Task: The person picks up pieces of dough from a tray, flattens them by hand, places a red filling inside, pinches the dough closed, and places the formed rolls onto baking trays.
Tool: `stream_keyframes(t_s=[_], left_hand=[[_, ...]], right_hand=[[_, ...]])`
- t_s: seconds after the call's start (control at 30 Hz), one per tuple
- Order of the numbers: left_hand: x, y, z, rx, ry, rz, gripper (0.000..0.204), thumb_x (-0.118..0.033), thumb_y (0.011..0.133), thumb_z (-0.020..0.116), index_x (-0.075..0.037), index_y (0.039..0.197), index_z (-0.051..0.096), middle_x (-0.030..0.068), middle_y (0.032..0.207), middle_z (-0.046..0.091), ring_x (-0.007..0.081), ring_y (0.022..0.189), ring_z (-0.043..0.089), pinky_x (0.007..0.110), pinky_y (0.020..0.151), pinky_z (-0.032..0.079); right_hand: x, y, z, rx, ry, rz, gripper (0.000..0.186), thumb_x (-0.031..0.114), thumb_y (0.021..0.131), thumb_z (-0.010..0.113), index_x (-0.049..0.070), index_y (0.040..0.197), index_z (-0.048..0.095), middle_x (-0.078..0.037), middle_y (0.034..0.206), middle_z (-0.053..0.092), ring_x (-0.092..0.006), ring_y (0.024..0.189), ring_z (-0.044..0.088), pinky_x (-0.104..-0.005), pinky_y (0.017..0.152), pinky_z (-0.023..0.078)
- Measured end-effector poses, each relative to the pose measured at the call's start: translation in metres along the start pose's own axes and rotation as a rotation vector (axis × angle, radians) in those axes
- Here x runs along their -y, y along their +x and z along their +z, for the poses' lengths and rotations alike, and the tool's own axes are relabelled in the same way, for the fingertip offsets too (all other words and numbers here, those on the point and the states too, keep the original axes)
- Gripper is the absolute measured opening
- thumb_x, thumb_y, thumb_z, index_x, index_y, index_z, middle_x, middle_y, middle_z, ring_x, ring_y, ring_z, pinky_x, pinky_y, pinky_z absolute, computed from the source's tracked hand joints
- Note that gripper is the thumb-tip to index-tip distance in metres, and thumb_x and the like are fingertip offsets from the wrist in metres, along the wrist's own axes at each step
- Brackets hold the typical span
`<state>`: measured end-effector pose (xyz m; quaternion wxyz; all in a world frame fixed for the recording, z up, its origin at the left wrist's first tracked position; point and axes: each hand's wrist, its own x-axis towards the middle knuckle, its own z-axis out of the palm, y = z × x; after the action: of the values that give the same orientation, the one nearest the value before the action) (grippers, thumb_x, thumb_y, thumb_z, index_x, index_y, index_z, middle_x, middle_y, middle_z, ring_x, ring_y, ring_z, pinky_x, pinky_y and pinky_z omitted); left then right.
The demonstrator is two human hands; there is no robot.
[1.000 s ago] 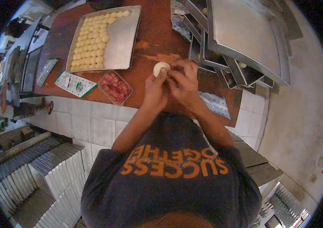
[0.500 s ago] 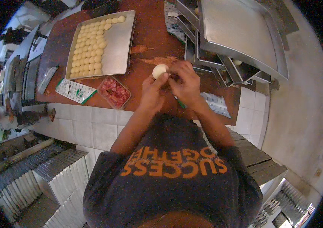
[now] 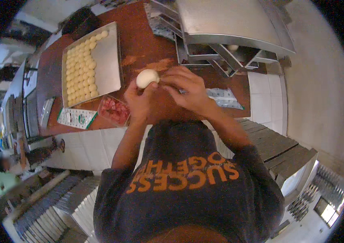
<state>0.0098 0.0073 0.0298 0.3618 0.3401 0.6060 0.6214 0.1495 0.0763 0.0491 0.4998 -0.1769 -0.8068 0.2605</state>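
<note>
My left hand (image 3: 139,101) is closed round a smooth pale dough ball (image 3: 147,78), thumb pressed to its lower side. My right hand (image 3: 186,89) sits just right of the ball, fingers loosely bent and apart from its thumb; whether the fingertips touch the ball I cannot tell. To the left a metal tray (image 3: 108,69) holds rows of small yellow dough balls. Below its right corner is a clear plastic box (image 3: 114,111) of chopped red pieces, beside a white and green packet (image 3: 76,117). A printed plastic bag (image 3: 224,97) lies right of my hands.
Stacked, skewed metal trays (image 3: 236,18) fill the back right of the brown table (image 3: 137,48). A dark object (image 3: 79,22) sits at the far left corner. A person (image 3: 18,162) is at the left, beyond the table. More stacked metal trays (image 3: 40,220) stand behind me on both sides.
The view has shifted. My left hand and the dough ball have moved left; my right fingers have loosened from around the ball and drawn slightly aside.
</note>
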Motion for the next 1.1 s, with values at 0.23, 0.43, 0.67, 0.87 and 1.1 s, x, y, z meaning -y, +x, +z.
stream_keyframes(t_s=[0.23, 0.43, 0.67, 0.87, 1.1], left_hand=[[-0.055, -0.021, 0.016, 0.279, 0.48, 0.526, 0.032, -0.006, 0.068, 0.07, -0.003, 0.099, 0.06, 0.0125, 0.092, 0.062, 0.0186, 0.085, 0.061, 0.026, 0.072, 0.048], [-0.077, -0.003, 0.031, 0.364, 0.567, 1.042, 0.025, -0.002, 0.062, 0.069, -0.005, 0.086, 0.063, 0.0096, 0.079, 0.058, 0.0232, 0.072, 0.057, 0.031, 0.065, 0.046], [-0.051, 0.002, 0.046, 0.444, 0.453, 1.173, 0.025, -0.007, 0.058, 0.072, -0.006, 0.082, 0.064, 0.0091, 0.087, 0.054, 0.0235, 0.08, 0.053, 0.031, 0.07, 0.045], [-0.044, 0.001, 0.046, 0.419, 0.437, 1.003, 0.03, -0.018, 0.062, 0.074, -0.005, 0.086, 0.061, 0.0085, 0.087, 0.049, 0.0223, 0.081, 0.05, 0.032, 0.073, 0.044], [-0.011, -0.003, 0.034, 0.138, 0.155, 0.676, 0.048, -0.031, 0.07, 0.069, -0.002, 0.102, 0.05, 0.011, 0.101, 0.046, 0.0206, 0.093, 0.049, 0.031, 0.078, 0.042]], right_hand=[[0.014, -0.009, -0.018, -0.131, 0.501, 0.494, 0.021, 0.007, 0.081, 0.054, -0.002, 0.099, 0.055, -0.012, 0.099, 0.058, -0.0211, 0.088, 0.057, -0.0291, 0.078, 0.046], [0.021, -0.019, -0.043, -0.318, 1.319, 1.032, 0.025, 0.014, 0.087, 0.046, -0.003, 0.105, 0.052, -0.012, 0.101, 0.058, -0.0199, 0.093, 0.058, -0.0307, 0.077, 0.05], [0.029, -0.021, -0.06, -0.228, 1.388, 0.989, 0.037, 0.022, 0.089, 0.042, -0.008, 0.111, 0.047, -0.015, 0.102, 0.056, -0.0218, 0.093, 0.057, -0.0328, 0.08, 0.049], [0.014, -0.03, -0.061, -0.188, 1.376, 1.053, 0.025, 0.016, 0.087, 0.048, -0.005, 0.101, 0.053, -0.014, 0.098, 0.059, -0.0218, 0.09, 0.059, -0.0328, 0.078, 0.05], [-0.01, -0.013, -0.088, 0.206, 0.744, 0.946, 0.033, 0.022, 0.086, 0.052, -0.001, 0.11, 0.052, -0.01, 0.1, 0.059, -0.0182, 0.094, 0.056, -0.0312, 0.083, 0.045]])
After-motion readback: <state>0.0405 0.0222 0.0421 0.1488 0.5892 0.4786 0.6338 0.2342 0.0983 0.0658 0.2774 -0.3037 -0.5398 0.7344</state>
